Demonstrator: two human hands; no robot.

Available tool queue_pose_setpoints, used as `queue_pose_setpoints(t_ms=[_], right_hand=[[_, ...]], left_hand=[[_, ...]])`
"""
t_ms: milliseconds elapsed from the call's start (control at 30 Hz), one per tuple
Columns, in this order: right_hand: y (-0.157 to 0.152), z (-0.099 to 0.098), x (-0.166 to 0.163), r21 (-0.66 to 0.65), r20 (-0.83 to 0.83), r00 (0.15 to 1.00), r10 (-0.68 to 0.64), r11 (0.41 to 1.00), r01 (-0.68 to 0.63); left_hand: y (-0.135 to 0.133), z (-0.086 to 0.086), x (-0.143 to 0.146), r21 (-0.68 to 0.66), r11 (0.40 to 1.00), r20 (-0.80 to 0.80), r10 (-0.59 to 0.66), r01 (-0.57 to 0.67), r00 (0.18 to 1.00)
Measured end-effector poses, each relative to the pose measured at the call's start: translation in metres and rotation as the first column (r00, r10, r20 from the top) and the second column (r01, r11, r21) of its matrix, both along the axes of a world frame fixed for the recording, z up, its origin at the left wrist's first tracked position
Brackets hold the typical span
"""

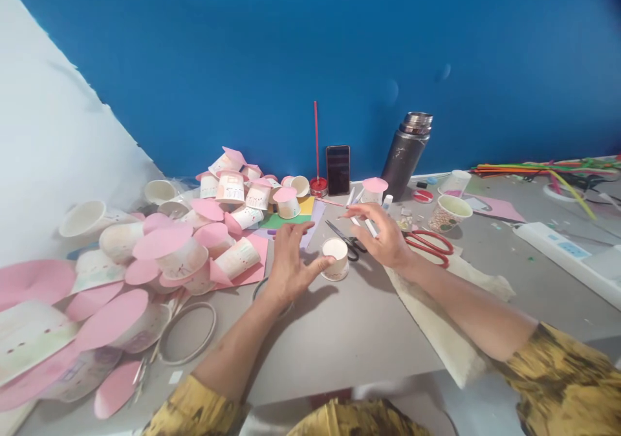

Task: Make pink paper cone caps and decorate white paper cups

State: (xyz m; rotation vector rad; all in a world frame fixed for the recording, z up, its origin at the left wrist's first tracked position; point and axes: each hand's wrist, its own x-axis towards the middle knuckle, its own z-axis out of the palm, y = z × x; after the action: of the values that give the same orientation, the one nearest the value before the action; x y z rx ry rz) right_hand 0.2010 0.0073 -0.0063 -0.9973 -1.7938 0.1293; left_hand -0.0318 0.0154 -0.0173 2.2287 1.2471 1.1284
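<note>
A small white paper cup [336, 268] stands on the table between my two hands. My left hand [292, 264] is open at the cup's left, fingers apart and thumb stretched to its side; whether the thumb touches it I cannot tell. On the other side, my right hand [382, 234] hovers with its fingers spread and nothing in them. Black-handled scissors [356, 245] lie just behind the cup, partly hidden by the right hand. Near the right wrist are red-handled scissors [431, 242]. A paper cup with a pink disc [374, 187] stands beyond the right hand.
Many paper cups with pink discs [165, 248] are heaped at the left. A phone [338, 169] and a dark flask [406, 154] stand by the blue wall. A cloth [427, 313] lies under my right forearm. At the right is a white power strip [567, 255].
</note>
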Motion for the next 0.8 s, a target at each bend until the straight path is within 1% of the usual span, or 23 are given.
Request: queue_pose_setpoints(t_ms=[67, 133, 200, 267, 367, 467, 500, 567, 633, 700, 767, 800], right_hand=[[0.004, -0.002, 0.004, -0.018, -0.033, 0.998, -0.057, 0.998, 0.057], [0.009, -0.006, 0.008, -0.023, -0.028, 0.997, -0.069, 0.997, 0.069], [0.013, -0.01, 0.01, -0.015, 0.005, 0.998, -0.064, 0.998, 0.064], [0.016, -0.013, 0.012, -0.013, 0.037, 0.998, -0.057, 0.998, 0.057], [0.02, -0.015, 0.017, -0.024, 0.046, 0.998, -0.053, 0.998, 0.054], [0.023, -0.016, 0.02, -0.029, 0.038, 0.998, -0.043, 0.999, 0.044], [0.024, -0.017, 0.021, -0.025, 0.036, 0.999, -0.037, 0.999, 0.038], [0.026, -0.018, 0.022, -0.021, 0.039, 0.999, -0.029, 0.999, 0.03], [0.027, -0.019, 0.023, -0.027, 0.052, 0.998, -0.028, 0.999, 0.029], [0.027, -0.019, 0.023, -0.032, 0.07, 0.997, -0.027, 0.999, 0.029], [0.027, -0.019, 0.023, -0.03, 0.085, 0.996, -0.025, 0.999, 0.028], [0.027, -0.018, 0.023, -0.03, 0.089, 0.996, -0.024, 0.999, 0.027]], left_hand=[[-0.006, -0.001, 0.01, 0.076, 0.997, -0.089, 0.027, -0.02, 0.996], [-0.009, -0.001, 0.022, 0.129, 0.991, -0.15, 0.065, -0.046, 0.987], [-0.01, -0.003, 0.03, 0.158, 0.985, -0.173, 0.093, -0.065, 0.981], [-0.008, -0.003, 0.032, 0.161, 0.985, -0.162, 0.087, -0.061, 0.983], [-0.004, -0.002, 0.02, 0.108, 0.994, -0.099, 0.01, 0.0, 0.995], [-0.002, 0.005, 0.002, -0.015, 0.994, -0.066, -0.105, 0.104, 0.992], [-0.002, 0.008, -0.002, -0.049, 0.994, -0.064, -0.104, 0.1, 0.993], [-0.003, 0.014, -0.006, -0.096, 0.995, -0.085, -0.04, 0.032, 0.996], [-0.004, 0.018, -0.005, -0.099, 0.993, -0.122, 0.05, -0.062, 0.991], [-0.002, 0.02, -0.004, -0.074, 0.991, -0.134, 0.103, -0.114, 0.986], [0.002, 0.02, -0.005, -0.096, 0.988, -0.065, 0.115, -0.121, 0.991], [0.005, 0.02, -0.007, -0.15, 0.984, 0.014, 0.096, -0.093, 0.995]])
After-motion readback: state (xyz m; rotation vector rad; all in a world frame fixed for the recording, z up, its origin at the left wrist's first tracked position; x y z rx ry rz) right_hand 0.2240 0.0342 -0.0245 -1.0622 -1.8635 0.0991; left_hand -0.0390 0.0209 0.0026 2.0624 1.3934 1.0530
